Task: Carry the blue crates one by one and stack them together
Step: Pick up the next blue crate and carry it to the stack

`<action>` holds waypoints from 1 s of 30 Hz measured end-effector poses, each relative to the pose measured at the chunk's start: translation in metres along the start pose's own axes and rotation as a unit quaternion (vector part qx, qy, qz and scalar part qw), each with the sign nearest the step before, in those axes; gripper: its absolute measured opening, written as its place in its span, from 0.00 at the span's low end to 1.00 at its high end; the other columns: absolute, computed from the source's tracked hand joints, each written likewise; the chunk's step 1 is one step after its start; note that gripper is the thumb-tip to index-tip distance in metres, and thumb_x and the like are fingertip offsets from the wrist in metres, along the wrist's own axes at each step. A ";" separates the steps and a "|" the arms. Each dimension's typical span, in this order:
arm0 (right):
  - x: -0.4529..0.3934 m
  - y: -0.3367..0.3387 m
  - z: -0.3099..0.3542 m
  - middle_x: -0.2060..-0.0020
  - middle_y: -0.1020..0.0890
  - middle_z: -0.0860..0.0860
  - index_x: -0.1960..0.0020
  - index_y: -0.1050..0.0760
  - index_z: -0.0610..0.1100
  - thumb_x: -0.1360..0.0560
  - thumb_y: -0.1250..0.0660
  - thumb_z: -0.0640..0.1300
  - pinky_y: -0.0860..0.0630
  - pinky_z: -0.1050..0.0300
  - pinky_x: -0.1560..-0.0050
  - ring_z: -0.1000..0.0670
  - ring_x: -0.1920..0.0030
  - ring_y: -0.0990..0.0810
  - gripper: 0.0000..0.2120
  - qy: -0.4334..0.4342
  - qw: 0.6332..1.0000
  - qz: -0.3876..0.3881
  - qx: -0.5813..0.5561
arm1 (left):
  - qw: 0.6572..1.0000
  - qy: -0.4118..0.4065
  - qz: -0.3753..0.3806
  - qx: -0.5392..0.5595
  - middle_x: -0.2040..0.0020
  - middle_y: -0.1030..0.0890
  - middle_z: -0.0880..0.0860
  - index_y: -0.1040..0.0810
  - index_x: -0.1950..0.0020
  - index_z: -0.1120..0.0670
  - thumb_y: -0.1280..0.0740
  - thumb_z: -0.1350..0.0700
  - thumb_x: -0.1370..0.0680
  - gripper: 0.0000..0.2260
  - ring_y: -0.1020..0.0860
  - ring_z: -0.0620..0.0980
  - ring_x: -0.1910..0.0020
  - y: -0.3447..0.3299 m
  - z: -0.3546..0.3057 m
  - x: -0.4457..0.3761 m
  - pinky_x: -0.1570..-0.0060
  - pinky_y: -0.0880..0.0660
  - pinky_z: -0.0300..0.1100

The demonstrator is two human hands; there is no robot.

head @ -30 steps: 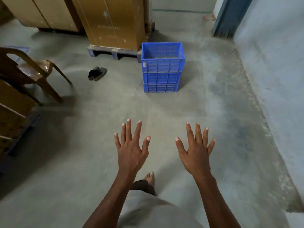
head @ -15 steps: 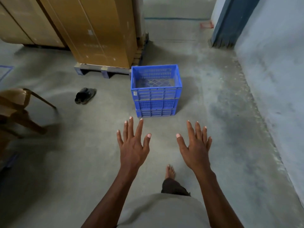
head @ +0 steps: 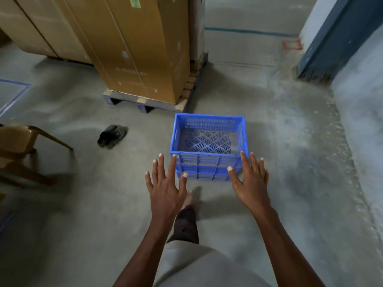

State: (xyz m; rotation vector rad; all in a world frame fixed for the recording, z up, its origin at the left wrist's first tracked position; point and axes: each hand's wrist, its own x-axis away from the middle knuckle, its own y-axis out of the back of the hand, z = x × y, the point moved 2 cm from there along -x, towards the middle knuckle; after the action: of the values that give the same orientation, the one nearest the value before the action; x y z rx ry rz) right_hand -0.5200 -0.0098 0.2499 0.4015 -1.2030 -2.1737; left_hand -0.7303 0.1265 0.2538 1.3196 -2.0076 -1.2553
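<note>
A stack of blue plastic crates (head: pixel 209 162) stands on the concrete floor just ahead of me; the top crate is empty, with a perforated bottom. My left hand (head: pixel 165 183) hovers with fingers spread at the stack's near left corner. My right hand (head: pixel 249 181) is spread at the near right corner, its fingertips overlapping the rim in view. Neither hand holds anything. I cannot tell whether the fingers touch the crate.
Tall cardboard boxes (head: pixel 132 50) stand on a pallet (head: pixel 143 102) just behind the crates. A pair of dark sandals (head: pixel 112 135) lies to the left. A brown plastic chair (head: pixel 18 146) is at the far left. A wall (head: pixel 360 112) runs along the right.
I have walked closer to the crate stack, which now sits right in front of my hands. Both hands stay spread and empty, now flanking its near corners.
</note>
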 end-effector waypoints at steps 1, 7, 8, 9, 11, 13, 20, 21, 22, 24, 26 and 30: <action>-0.026 -0.010 0.000 0.20 0.42 0.45 0.20 0.42 0.52 0.22 0.43 0.64 0.49 0.37 0.24 0.38 0.20 0.50 0.34 -0.002 1.000 -0.002 -0.003 | 1.000 -0.008 0.007 0.000 0.17 0.47 0.50 0.41 0.19 0.41 0.49 0.36 0.19 0.28 0.51 0.51 0.18 -0.011 0.000 -0.027 0.22 0.54 0.56; -0.161 -0.062 -0.006 0.22 0.38 0.43 0.21 0.39 0.49 0.23 0.42 0.65 0.46 0.38 0.24 0.36 0.22 0.44 0.35 -0.060 0.998 0.029 -0.020 | 0.996 -0.046 0.077 -0.017 0.17 0.46 0.51 0.40 0.19 0.42 0.49 0.34 0.19 0.29 0.48 0.53 0.18 -0.079 0.004 -0.183 0.22 0.51 0.58; -0.182 -0.069 -0.010 0.22 0.37 0.42 0.21 0.38 0.49 0.23 0.44 0.68 0.45 0.38 0.24 0.36 0.22 0.42 0.36 -0.070 0.996 0.042 -0.022 | 0.994 -0.053 0.090 -0.026 0.17 0.45 0.52 0.40 0.19 0.42 0.49 0.35 0.19 0.29 0.48 0.54 0.18 -0.090 0.005 -0.206 0.23 0.50 0.58; -0.203 -0.077 -0.017 0.23 0.35 0.42 0.22 0.38 0.48 0.24 0.47 0.70 0.44 0.39 0.24 0.37 0.23 0.40 0.38 -0.074 0.995 0.055 -0.023 | 0.992 -0.060 0.106 -0.035 0.17 0.45 0.52 0.40 0.19 0.43 0.49 0.35 0.19 0.29 0.47 0.55 0.18 -0.102 0.007 -0.227 0.23 0.50 0.59; -0.242 -0.093 -0.034 0.26 0.31 0.39 0.23 0.35 0.45 0.25 0.49 0.71 0.41 0.39 0.25 0.37 0.25 0.35 0.41 -0.079 0.994 0.073 -0.031 | 0.986 -0.069 0.145 -0.048 0.18 0.43 0.54 0.40 0.19 0.43 0.50 0.34 0.19 0.30 0.45 0.57 0.19 -0.130 0.013 -0.266 0.23 0.49 0.60; -0.280 -0.105 -0.051 0.28 0.29 0.37 0.24 0.35 0.39 0.23 0.42 0.65 0.37 0.40 0.27 0.36 0.27 0.32 0.37 -0.118 0.988 0.086 -0.052 | 0.978 -0.064 0.188 -0.061 0.18 0.41 0.55 0.39 0.19 0.44 0.50 0.33 0.19 0.31 0.42 0.58 0.20 -0.164 0.024 -0.301 0.24 0.47 0.60; -0.406 -0.176 -0.152 0.25 0.34 0.36 0.21 0.43 0.37 0.20 0.34 0.50 0.38 0.47 0.29 0.36 0.26 0.34 0.34 -0.234 0.953 0.186 -0.045 | 0.973 0.117 0.197 -0.006 0.27 0.30 0.61 0.34 0.23 0.59 0.43 0.35 0.22 0.36 0.31 0.64 0.30 -0.294 0.097 -0.400 0.32 0.34 0.58; -0.419 -0.187 -0.169 0.24 0.35 0.35 0.21 0.44 0.36 0.20 0.34 0.51 0.39 0.47 0.28 0.36 0.26 0.34 0.35 -0.254 0.947 0.192 -0.038 | 0.969 0.148 0.195 -0.002 0.28 0.30 0.62 0.34 0.24 0.60 0.41 0.37 0.21 0.34 0.31 0.65 0.30 -0.310 0.107 -0.410 0.32 0.34 0.59; -0.432 -0.196 -0.183 0.24 0.36 0.35 0.21 0.45 0.36 0.20 0.35 0.53 0.39 0.46 0.28 0.35 0.26 0.35 0.36 -0.275 0.942 0.191 -0.028 | 0.965 0.173 0.197 -0.001 0.28 0.30 0.62 0.35 0.23 0.61 0.38 0.40 0.20 0.33 0.32 0.66 0.30 -0.325 0.114 -0.420 0.31 0.35 0.59; -0.453 -0.212 -0.208 0.23 0.38 0.35 0.21 0.47 0.35 0.20 0.37 0.56 0.41 0.46 0.27 0.35 0.25 0.37 0.38 -0.318 0.929 0.189 -0.018 | 0.948 0.243 0.206 0.003 0.26 0.33 0.63 0.38 0.21 0.60 0.36 0.43 0.19 0.32 0.35 0.66 0.28 -0.351 0.127 -0.437 0.29 0.37 0.60; -0.471 -0.227 -0.225 0.24 0.37 0.35 0.21 0.44 0.35 0.19 0.38 0.57 0.40 0.46 0.27 0.35 0.25 0.36 0.37 -0.357 0.914 0.188 -0.040 | 0.917 0.339 0.211 0.013 0.25 0.34 0.64 0.39 0.21 0.60 0.37 0.41 0.18 0.33 0.36 0.67 0.27 -0.372 0.144 -0.450 0.28 0.39 0.59; -0.493 -0.252 -0.250 0.38 0.23 0.33 0.36 0.26 0.33 0.19 0.42 0.59 0.30 0.48 0.40 0.34 0.37 0.24 0.29 -0.367 0.911 0.178 -0.061 | 0.877 0.413 0.241 0.056 0.33 0.25 0.67 0.27 0.32 0.62 0.42 0.37 0.18 0.29 0.27 0.66 0.33 -0.397 0.167 -0.461 0.32 0.32 0.52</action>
State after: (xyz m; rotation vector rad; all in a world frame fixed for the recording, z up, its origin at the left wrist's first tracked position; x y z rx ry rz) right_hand -0.1035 0.2439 -0.1116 -0.7083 -1.3591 -2.0969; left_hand -0.4477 0.5532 -0.1145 1.0360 -1.6108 -0.2542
